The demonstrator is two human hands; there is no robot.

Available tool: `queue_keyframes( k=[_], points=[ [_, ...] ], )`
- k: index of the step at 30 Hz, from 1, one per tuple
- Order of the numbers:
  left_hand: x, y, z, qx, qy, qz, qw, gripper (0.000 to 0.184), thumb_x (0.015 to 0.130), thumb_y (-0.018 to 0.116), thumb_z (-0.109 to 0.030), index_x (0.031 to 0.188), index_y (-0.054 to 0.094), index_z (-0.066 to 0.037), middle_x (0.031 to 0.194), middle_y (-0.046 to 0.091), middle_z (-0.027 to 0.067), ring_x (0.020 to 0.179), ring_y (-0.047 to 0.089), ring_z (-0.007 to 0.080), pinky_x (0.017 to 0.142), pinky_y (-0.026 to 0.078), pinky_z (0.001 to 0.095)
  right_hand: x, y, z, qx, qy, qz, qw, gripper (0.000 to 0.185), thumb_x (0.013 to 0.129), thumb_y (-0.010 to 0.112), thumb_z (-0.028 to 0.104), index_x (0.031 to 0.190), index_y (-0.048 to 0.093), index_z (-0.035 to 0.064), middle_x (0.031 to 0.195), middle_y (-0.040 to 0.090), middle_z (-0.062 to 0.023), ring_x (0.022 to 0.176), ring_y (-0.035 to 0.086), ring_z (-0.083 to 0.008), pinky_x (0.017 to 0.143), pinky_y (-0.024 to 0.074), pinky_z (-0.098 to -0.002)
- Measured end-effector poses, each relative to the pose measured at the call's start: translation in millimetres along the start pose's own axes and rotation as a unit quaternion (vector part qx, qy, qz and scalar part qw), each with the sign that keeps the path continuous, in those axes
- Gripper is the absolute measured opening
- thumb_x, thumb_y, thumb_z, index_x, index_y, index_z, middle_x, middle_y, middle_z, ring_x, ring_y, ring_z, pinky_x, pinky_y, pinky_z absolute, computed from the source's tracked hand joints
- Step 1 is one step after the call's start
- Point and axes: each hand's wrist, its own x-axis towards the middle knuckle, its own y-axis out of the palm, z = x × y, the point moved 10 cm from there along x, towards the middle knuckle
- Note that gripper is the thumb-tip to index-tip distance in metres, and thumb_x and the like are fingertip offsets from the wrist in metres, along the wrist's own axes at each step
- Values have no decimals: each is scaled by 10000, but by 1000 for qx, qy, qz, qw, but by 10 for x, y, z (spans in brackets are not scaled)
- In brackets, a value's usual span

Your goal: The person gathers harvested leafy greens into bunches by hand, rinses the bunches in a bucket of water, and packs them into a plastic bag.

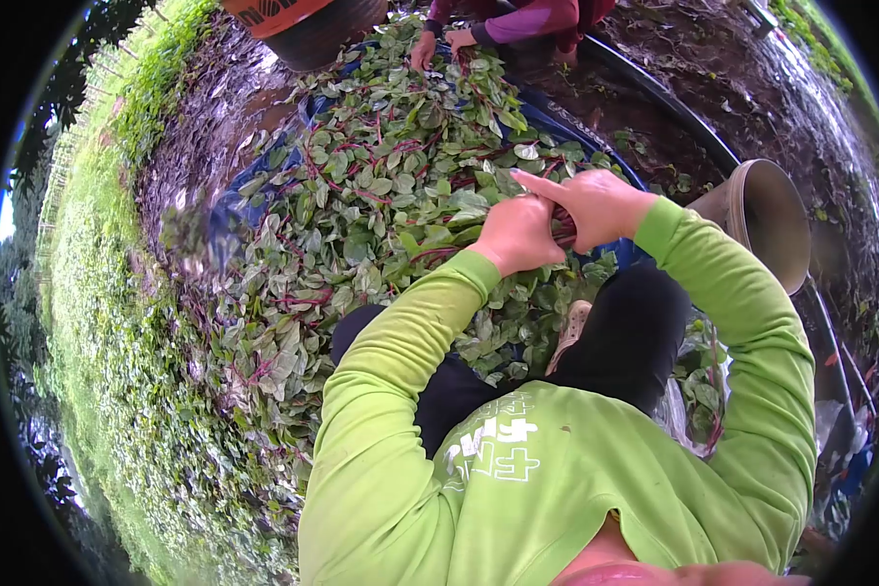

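Note:
My left hand (520,234) and my right hand are named by the side they come from: the left one is closed around red stems of leafy greens, its fingers curled. Touching it, my right hand (596,203) is also wrapped on the stems, with its index finger stretched across the other hand. Leaves of the held bunch spread to the left of both hands. Beneath them lies a large heap of green leaves with red stems (361,186) on a blue sheet (547,119).
A co-worker's hands (442,45) reach into the heap's far end. An orange and black bucket (308,29) stands at the top left. At the right, a brown bucket (776,227) lies tilted near a black pipe (679,107). Wet mud surrounds the sheet.

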Motion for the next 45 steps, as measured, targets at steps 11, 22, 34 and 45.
queue_keyframes(
  k=[11, 22, 34, 45],
  points=[
    [98, -262, -656, 131, 151, -205, 958, 1107, 662, 857, -528, 1498, 340, -19, 1482, 424, 237, 1414, 335, 429, 1179, 204, 588, -1023, -311, -480, -70, 141, -241, 958, 856, 717, 789, 249, 1490, 437, 146, 900, 710, -156, 854, 705, -329, 770, 543, -457],
    [76, 884, -1679, -266, 211, 14, 940, 347, 901, 740, -127, 1238, 683, -68, 1560, 338, 192, 1414, 392, 347, 1158, 331, 446, -5076, -313, -565, 203, 464, -519, 689, 707, 690, 786, 78, 1355, 566, -15, 1135, 714, -93, 958, 662, -167, 884, 523, -329],
    [-434, 3171, -2260, -454, -179, 358, 796, 393, 936, 637, -17, 1328, 628, -47, 1052, 666, 9, 800, 571, 98, 744, 472, 263, -5768, 2072, -104, 570, 325, -636, 407, 685, 743, 792, 83, 1370, 530, -8, 1150, 671, -53, 998, 644, -123, 887, 542, -317],
    [-259, 3111, -2231, -496, -270, 308, 766, 139, 818, 538, 93, 778, 536, -40, 808, 535, 31, 650, 522, 147, 553, 467, 269, -5402, 2757, 120, -98, 488, -387, 776, 707, 757, 684, 83, 1431, 526, 228, 1054, 630, -55, 993, 614, -255, 921, 466, -410]
  ],
)
